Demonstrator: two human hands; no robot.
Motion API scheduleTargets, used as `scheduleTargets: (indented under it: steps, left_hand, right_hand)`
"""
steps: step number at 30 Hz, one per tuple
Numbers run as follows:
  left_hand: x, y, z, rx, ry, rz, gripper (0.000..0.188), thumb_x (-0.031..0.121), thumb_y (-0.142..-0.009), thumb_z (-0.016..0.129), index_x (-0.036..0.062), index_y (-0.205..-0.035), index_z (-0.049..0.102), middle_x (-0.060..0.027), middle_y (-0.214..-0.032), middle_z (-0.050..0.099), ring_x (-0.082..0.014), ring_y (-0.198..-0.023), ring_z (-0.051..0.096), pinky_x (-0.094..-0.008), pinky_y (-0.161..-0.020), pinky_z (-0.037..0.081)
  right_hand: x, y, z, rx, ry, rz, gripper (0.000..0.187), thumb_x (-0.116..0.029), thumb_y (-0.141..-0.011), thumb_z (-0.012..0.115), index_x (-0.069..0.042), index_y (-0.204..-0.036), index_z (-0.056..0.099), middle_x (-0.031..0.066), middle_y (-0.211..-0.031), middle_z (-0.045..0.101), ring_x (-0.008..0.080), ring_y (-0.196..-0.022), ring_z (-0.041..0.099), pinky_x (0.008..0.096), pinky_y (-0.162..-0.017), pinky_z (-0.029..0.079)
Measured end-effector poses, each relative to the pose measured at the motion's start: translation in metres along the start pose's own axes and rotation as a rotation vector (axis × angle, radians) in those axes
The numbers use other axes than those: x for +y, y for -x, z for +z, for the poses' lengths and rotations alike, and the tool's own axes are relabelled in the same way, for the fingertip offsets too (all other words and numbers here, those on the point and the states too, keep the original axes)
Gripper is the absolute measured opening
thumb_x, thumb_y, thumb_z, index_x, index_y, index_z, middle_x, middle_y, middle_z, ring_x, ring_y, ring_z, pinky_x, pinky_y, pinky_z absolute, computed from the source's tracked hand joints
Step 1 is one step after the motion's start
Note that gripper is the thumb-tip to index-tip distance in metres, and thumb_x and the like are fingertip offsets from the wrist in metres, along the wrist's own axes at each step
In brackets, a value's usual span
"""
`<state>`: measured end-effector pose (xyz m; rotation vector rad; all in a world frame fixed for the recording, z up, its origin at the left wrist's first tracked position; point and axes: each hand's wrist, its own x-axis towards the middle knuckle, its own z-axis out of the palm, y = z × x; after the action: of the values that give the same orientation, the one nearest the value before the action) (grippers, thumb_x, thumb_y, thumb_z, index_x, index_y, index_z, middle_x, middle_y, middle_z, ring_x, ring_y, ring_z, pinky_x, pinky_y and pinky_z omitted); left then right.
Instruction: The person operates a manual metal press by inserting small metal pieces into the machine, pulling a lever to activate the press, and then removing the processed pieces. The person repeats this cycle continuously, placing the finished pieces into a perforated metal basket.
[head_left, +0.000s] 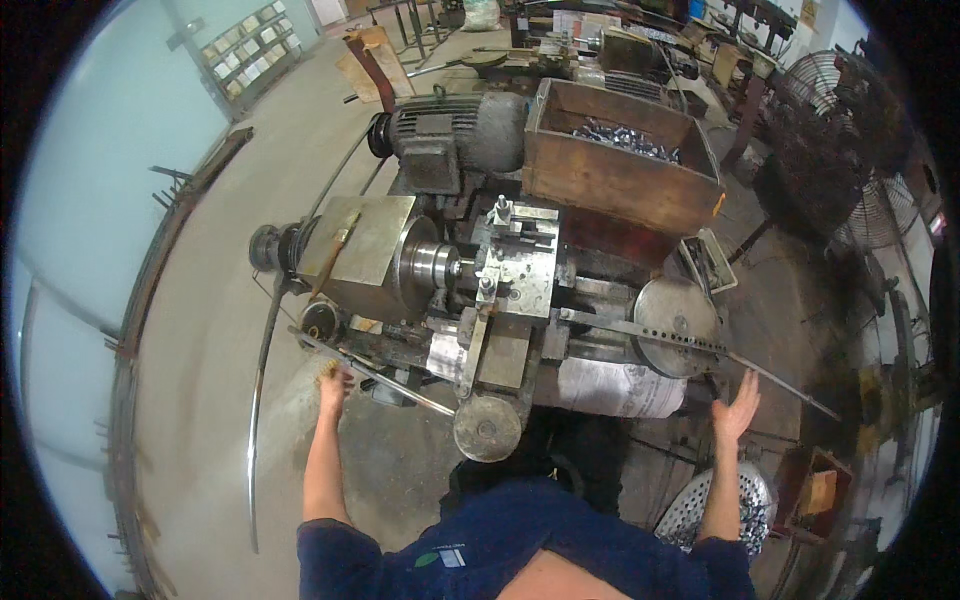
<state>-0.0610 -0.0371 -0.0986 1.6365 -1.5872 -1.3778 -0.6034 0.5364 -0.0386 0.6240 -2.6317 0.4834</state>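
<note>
Muted light, right side dimmer — glints on steel rod (402, 386); wall (90, 190) bowed, corners black, background soft.

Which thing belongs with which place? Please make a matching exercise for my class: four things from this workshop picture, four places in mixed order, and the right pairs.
Things
1. Brown open-topped wooden box
2. Long perforated steel bar
3. White perforated basket
4. Long brown-handled brush

Places
A. Partly hidden behind the right forearm
B. On top of the flat-topped grey metal housing
C. Right of the grey finned motor
D. Its outer end close to the open right hand

Pairs
1-C, 2-D, 3-A, 4-B
</note>
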Motion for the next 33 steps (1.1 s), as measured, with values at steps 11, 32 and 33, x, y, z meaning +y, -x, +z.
scheduleTargets:
  steps: [11,32,33]
  left_hand:
    - [-0.035,0.029,0.123,0.250,-0.982,0.100,0.029,0.037,-0.072,0.059,0.0083,-0.078,0.059,-0.0169,-0.078,0.062,-0.0313,-0.070,0.062,-0.0427,-0.062,0.049]
    - [0.120,0.079,-0.073,0.283,-0.844,0.508,0.029,0.020,-0.078,0.059,0.0094,-0.105,0.059,-0.0126,-0.083,0.063,-0.0266,-0.075,0.062,-0.0369,-0.068,0.048]
    - [0.120,0.083,-0.098,0.416,-0.800,0.594,0.028,0.018,-0.078,0.059,0.0095,-0.105,0.058,-0.0117,-0.083,0.064,-0.0266,-0.075,0.061,-0.0368,-0.067,0.048]
  right_hand:
    - [-0.019,0.085,-0.002,-0.357,-0.290,0.209,0.039,-0.016,-0.054,0.059,0.001,-0.089,0.063,0.0177,-0.095,0.062,0.0337,-0.090,0.058,0.0351,-0.081,0.045]
    - [-0.399,-0.112,-0.052,-0.242,-0.714,-0.937,0.033,-0.016,-0.053,0.061,-0.004,-0.084,0.063,0.0107,-0.094,0.062,0.0281,-0.092,0.052,0.0361,-0.081,0.044]
    - [-0.424,-0.110,-0.038,-0.257,-0.720,-0.997,0.031,-0.018,-0.053,0.059,-0.005,-0.080,0.066,0.0114,-0.094,0.062,0.0298,-0.088,0.052,0.0360,-0.080,0.044]
